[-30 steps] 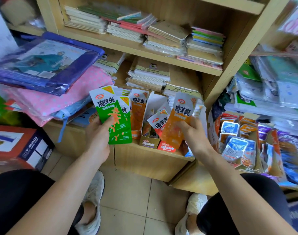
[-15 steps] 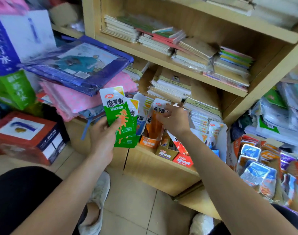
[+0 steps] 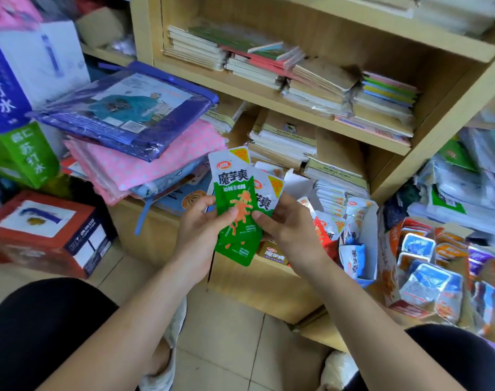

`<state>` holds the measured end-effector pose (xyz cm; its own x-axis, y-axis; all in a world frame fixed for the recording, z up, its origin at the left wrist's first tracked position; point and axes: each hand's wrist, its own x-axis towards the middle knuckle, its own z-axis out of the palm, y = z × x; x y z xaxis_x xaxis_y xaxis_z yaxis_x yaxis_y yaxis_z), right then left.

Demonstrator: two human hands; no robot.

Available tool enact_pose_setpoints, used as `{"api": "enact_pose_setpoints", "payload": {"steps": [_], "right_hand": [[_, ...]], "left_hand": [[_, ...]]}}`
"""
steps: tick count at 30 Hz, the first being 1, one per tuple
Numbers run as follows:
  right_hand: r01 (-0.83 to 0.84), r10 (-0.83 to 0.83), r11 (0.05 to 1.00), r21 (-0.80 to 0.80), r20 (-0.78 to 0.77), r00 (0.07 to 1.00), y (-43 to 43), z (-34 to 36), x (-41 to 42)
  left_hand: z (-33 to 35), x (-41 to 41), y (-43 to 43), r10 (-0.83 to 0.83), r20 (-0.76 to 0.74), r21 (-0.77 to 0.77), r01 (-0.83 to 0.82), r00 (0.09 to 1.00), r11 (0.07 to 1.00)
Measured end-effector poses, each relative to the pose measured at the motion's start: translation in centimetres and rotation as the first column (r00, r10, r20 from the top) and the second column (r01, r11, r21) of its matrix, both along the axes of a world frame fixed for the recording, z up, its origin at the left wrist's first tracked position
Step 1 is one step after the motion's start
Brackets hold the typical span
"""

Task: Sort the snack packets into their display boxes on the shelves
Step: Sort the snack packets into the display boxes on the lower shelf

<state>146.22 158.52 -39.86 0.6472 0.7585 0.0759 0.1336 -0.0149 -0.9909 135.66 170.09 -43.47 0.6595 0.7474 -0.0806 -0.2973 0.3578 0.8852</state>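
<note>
Holding a small fan of green snack packets (image 3: 236, 198) in the middle of the frame, we have both hands on them. Our left hand (image 3: 198, 232) lays its thumb across the lower half of the front packet with the fingers curled behind, so its grip is closed around the stack. Our right hand (image 3: 287, 225) pinches the packets' right edge, thumb in front, its grip narrow on them. The packets stand upright in front of the lower shelf (image 3: 254, 283), just left of the open display boxes (image 3: 352, 258), which hold red, white and blue packets. We see stacks of notebooks (image 3: 283, 139) filling the shelf behind. At the left of the frame a blue plastic package (image 3: 127, 114) lies on pink dotted cloth (image 3: 144, 162). At the lower right sit trays of blue and orange packets (image 3: 426, 277).
</note>
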Motion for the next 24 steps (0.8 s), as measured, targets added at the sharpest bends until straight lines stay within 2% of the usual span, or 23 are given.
{"api": "enact_pose_setpoints", "payload": {"steps": [2, 4, 7, 10, 13, 17, 21, 24], "right_hand": [[0.071, -0.071, 0.997, -0.010, 0.006, 0.997, -0.3, -0.4, 0.4], [0.208, -0.207, 0.978, -0.004, 0.047, 0.977, -0.7, -0.5, 1.3], [0.365, -0.368, 0.930, 0.046, 0.119, 0.922, -1.2, 0.3, 3.4], [0.398, -0.403, 0.915, 0.065, 0.117, 0.908, -0.8, 1.3, 4.7], [0.397, -0.403, 0.915, 0.068, 0.156, 0.902, -0.2, 1.9, 5.4], [0.386, -0.389, 0.921, 0.046, 0.136, 0.911, 0.5, 2.0, 5.8], [0.189, -0.188, 0.982, -0.002, 0.098, 0.977, 2.2, 2.2, 4.8], [0.113, -0.106, 0.993, -0.045, 0.129, 0.986, 3.6, 1.6, 4.3]], "left_hand": [[0.1, 0.0, 0.2, 0.053, -0.043, 0.047, -0.051, 0.998, 0.998], [-0.2, -0.1, 1.4, 0.211, -0.076, 0.092, -0.204, 0.975, 0.975], [-0.6, -0.4, 3.9, 0.452, -0.066, 0.160, -0.438, 0.890, 0.885], [-0.3, -0.2, 5.3, 0.524, -0.055, 0.291, -0.489, 0.850, 0.823], [-0.1, 0.8, 5.5, 0.508, -0.049, 0.371, -0.456, 0.860, 0.809], [-0.8, 1.9, 5.1, 0.449, -0.051, 0.435, -0.385, 0.892, 0.814], [-1.4, 2.8, 4.4, 0.283, -0.049, 0.529, -0.216, 0.958, 0.821], [-1.4, 3.0, 4.1, 0.181, -0.063, 0.527, -0.122, 0.981, 0.841]]}}
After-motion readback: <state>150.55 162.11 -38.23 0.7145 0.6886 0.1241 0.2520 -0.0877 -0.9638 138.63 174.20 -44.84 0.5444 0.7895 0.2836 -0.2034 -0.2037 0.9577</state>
